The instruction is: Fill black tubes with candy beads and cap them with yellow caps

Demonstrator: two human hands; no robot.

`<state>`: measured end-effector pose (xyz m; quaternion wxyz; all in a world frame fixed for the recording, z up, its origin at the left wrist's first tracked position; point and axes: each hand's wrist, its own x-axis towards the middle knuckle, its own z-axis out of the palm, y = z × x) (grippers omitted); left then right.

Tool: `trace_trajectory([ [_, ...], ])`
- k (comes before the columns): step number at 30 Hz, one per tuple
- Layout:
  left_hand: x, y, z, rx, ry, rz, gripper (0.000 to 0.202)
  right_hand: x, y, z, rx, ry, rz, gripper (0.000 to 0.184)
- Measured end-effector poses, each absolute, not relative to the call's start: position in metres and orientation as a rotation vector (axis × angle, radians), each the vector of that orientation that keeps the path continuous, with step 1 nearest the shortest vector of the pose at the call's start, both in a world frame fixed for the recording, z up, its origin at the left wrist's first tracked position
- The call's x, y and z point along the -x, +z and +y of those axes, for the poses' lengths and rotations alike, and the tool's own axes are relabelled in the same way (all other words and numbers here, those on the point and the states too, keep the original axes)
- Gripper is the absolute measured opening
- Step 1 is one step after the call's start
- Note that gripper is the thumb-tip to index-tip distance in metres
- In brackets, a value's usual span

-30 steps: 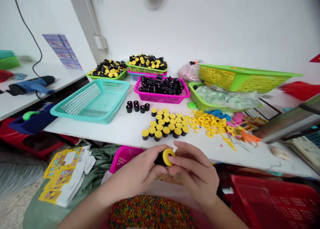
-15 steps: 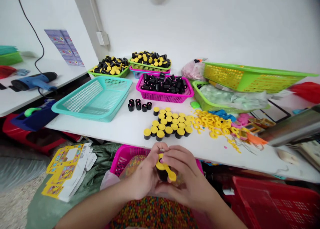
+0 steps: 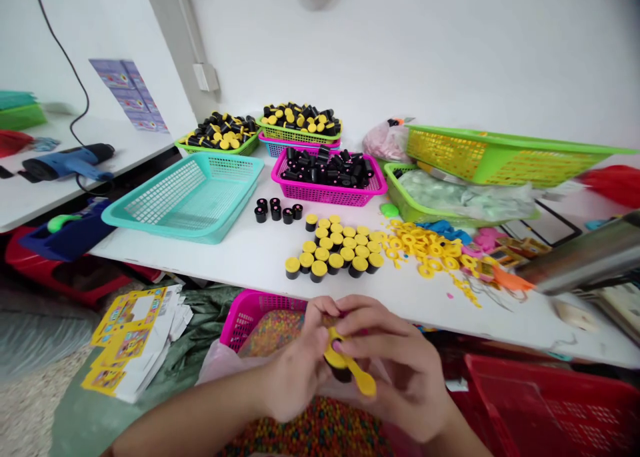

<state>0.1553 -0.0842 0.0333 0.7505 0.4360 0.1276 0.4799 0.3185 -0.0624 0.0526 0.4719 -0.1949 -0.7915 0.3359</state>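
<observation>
grip: both hands closed on one small piece, fingers curled around it, neither hand open.

left hand (image 3: pixel 293 374): thumb and fingers press the piece from the left side.

right hand (image 3: pixel 397 370): fingers lie over the top and far side of the piece.

held piece: short black cylinder (image 3: pixel 343 375), mostly hidden by fingers, upright or nearly so; a yellow spoon-shaped tab (image 3: pixel 367 384) sticks out toward the lower right, its ring end around the top of the cylinder.

position: held in the air between the person's forearms, over the near side of a pink plastic basket (image 3: pixel 260 314), below the table edge.

under the hands: the pink basket holds many small colored beads (image 3: pixel 273 334); a second mass of beads (image 3: pixel 310 430) fills the bottom of the view; a clear plastic bag (image 3: pixel 220 367) lies against the basket.

on the table: white table (image 3: pixel 240 260) carries rows of yellow-capped black cylinders (image 3: pixel 330 247), a small group of black cylinders (image 3: pixel 275 210) just left of them, and loose yellow rings (image 3: pixel 420 247) to the right.

beyond: magenta basket (image 3: pixel 327 194) piled with black cylinders; teal basket (image 3: pixel 165 224) at left; tilted green basket (image 3: pixel 500 157) at right.

floor, right: red crate (image 3: pixel 540 410).
</observation>
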Motion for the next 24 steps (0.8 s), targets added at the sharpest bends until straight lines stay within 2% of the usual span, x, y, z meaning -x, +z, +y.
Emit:
trace_trajectory([
  [2,-0.142,0.032,-0.08,-1.418,1.036,0.342,0.024,-0.319,0.052,-0.061,0.432,0.883,-1.852,0.029],
  [3,-0.136,0.032,-0.077,-1.626,1.028,0.371,0.025,-0.318,0.051,-0.061,0.444,0.958,-1.783,0.031],
  [7,-0.121,0.04,-0.067,-2.15,0.908,0.652,0.029,-0.311,0.045,-0.06,0.612,1.605,-1.423,0.062],
  [8,-0.119,0.044,-0.066,-2.251,0.836,0.728,0.029,-0.311,0.043,-0.059,0.648,1.75,-1.366,0.065],
  [11,-0.116,0.058,-0.065,-2.466,0.686,0.874,0.025,-0.309,0.036,-0.055,0.745,1.954,-1.3,0.054],
  [15,-0.11,0.07,-0.065,-2.593,0.557,0.882,0.036,-0.304,0.033,-0.058,0.777,1.899,-1.38,0.042],
  [18,-0.104,0.069,-0.06,-2.558,0.555,0.942,0.03,-0.309,0.035,-0.053,0.751,1.703,-1.544,0.051],
  [20,-0.099,0.064,-0.054,-2.414,0.654,1.16,0.028,-0.325,0.034,-0.037,0.859,1.309,-1.679,0.061],
  [21,-0.096,0.061,-0.05,-2.316,0.708,1.304,0.029,-0.337,0.032,-0.026,0.966,1.035,-1.723,0.061],
  [24,-0.087,0.051,-0.037,-2.019,0.777,1.74,0.032,-0.378,0.019,0.016,1.38,0.241,-1.729,0.03],
])
